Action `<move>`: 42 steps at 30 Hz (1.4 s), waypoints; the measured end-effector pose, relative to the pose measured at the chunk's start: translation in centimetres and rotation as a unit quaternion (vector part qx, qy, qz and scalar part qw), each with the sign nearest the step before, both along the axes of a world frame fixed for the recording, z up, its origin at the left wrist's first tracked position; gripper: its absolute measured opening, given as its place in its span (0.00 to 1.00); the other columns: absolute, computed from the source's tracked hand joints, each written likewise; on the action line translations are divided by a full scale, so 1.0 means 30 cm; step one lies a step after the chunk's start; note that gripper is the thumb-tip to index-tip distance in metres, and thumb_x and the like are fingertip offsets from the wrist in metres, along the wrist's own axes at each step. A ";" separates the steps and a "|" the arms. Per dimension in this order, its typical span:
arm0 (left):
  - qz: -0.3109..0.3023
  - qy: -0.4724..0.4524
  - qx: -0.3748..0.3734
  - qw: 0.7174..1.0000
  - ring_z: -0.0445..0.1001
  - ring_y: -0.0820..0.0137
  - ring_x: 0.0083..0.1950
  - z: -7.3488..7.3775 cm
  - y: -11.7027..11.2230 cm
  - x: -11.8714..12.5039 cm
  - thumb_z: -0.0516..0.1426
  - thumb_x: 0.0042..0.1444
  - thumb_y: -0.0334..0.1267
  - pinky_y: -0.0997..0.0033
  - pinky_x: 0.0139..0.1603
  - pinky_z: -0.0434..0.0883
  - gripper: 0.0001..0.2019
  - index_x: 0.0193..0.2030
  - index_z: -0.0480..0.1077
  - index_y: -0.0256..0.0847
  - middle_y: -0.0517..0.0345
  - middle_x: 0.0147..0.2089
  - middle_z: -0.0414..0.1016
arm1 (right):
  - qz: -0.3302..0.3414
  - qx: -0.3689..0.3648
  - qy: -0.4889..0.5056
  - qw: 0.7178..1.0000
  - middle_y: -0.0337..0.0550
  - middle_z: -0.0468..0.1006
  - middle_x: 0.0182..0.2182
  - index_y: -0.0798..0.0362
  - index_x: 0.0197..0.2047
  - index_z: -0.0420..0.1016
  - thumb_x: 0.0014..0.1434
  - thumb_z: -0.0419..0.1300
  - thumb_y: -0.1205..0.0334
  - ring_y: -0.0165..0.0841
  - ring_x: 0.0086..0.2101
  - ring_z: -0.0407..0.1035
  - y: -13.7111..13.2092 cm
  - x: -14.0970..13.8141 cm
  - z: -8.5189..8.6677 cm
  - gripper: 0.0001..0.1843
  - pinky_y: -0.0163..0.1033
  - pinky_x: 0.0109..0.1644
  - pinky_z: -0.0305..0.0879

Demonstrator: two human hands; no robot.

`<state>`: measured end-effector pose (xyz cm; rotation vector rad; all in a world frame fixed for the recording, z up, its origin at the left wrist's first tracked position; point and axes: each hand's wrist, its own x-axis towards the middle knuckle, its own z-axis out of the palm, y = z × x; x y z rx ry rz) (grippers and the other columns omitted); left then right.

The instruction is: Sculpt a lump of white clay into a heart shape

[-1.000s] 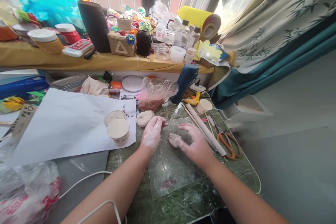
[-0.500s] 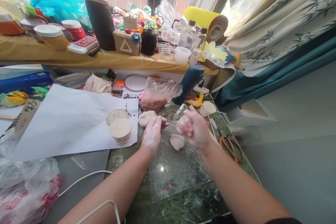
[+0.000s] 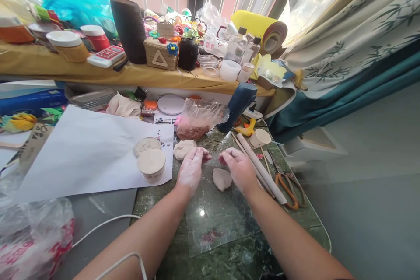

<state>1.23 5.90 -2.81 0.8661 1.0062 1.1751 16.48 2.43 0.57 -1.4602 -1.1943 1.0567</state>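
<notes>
My left hand [image 3: 193,167], dusted with white powder, is held just above the work surface with its fingers curled together. Whatever those fingers may hold is hidden. Facing it, my right hand [image 3: 239,168] has thumb and fingertips pressed together, and I cannot make out anything between them. Below and between the hands a flat, roughly heart-shaped piece of pale clay [image 3: 222,179] lies on a clear plastic sheet [image 3: 205,223]. A larger pale clay lump [image 3: 184,149] sits right behind my left hand.
Right of my hand lie a rolling pin [image 3: 262,169], thin sticks and orange-handled scissors [image 3: 288,194]. A paper cup [image 3: 260,138] and yellow glue gun [image 3: 246,127] stand behind. To the left, a tub [image 3: 151,164] rests on white paper [image 3: 98,153]. A bag [image 3: 197,124] lies at the back.
My right hand, blurred and raised beside the rolling pin before, has come lower and nearer my left hand, uncovering the rolling pin. My left hand and the heart-shaped clay have hardly moved.
</notes>
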 end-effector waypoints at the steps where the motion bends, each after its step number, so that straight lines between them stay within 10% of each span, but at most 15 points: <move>1: -0.001 0.004 0.002 1.000 0.79 0.63 0.40 -0.001 0.000 0.001 0.59 0.59 0.60 0.64 0.48 0.75 0.20 0.35 0.72 0.43 0.57 0.35 0.78 | -0.017 0.007 -0.045 0.999 0.50 0.80 0.46 0.50 0.46 0.79 0.58 0.65 0.45 0.47 0.49 0.72 -0.037 0.003 -0.008 0.20 0.56 0.58 0.66; 4: -0.006 0.021 0.012 1.000 0.78 0.64 0.40 0.004 -0.003 0.004 0.58 0.60 0.60 0.64 0.49 0.74 0.20 0.34 0.73 0.44 0.58 0.34 0.78 | 0.034 0.050 -0.363 0.930 0.58 0.66 0.67 0.50 0.66 0.69 0.56 0.69 0.44 0.61 0.66 0.57 -0.146 -0.011 -0.056 0.39 0.68 0.69 0.51; 8: -0.021 0.047 0.033 0.998 0.76 0.65 0.40 0.021 -0.015 0.005 0.59 0.60 0.59 0.66 0.50 0.72 0.20 0.34 0.72 0.44 0.59 0.35 0.76 | 0.055 0.088 -0.492 0.864 0.59 0.70 0.63 0.51 0.67 0.67 0.64 0.63 0.46 0.59 0.63 0.61 -0.210 -0.029 -0.114 0.33 0.68 0.65 0.58; 28: -0.054 0.124 0.090 0.987 0.74 0.64 0.39 0.042 -0.030 0.009 0.56 0.64 0.56 0.67 0.48 0.70 0.18 0.33 0.72 0.44 0.58 0.34 0.76 | 0.194 0.165 -0.448 0.857 0.54 0.76 0.50 0.54 0.54 0.74 0.58 0.64 0.57 0.50 0.53 0.67 -0.208 0.006 -0.062 0.20 0.57 0.64 0.63; 34: -0.053 0.125 0.102 0.985 0.74 0.65 0.39 0.032 -0.027 0.006 0.55 0.65 0.54 0.67 0.47 0.69 0.17 0.34 0.72 0.44 0.57 0.35 0.77 | 0.367 0.225 -0.426 0.796 0.46 0.77 0.38 0.49 0.38 0.77 0.57 0.64 0.52 0.44 0.43 0.69 -0.223 0.008 -0.034 0.11 0.52 0.55 0.68; 42: -0.055 0.136 0.109 0.983 0.75 0.65 0.40 0.015 -0.023 0.000 0.54 0.66 0.54 0.67 0.48 0.70 0.17 0.35 0.72 0.44 0.57 0.35 0.77 | 0.322 0.232 -0.414 0.819 0.48 0.80 0.46 0.48 0.46 0.78 0.58 0.63 0.57 0.45 0.49 0.72 -0.253 0.026 -0.037 0.13 0.53 0.59 0.68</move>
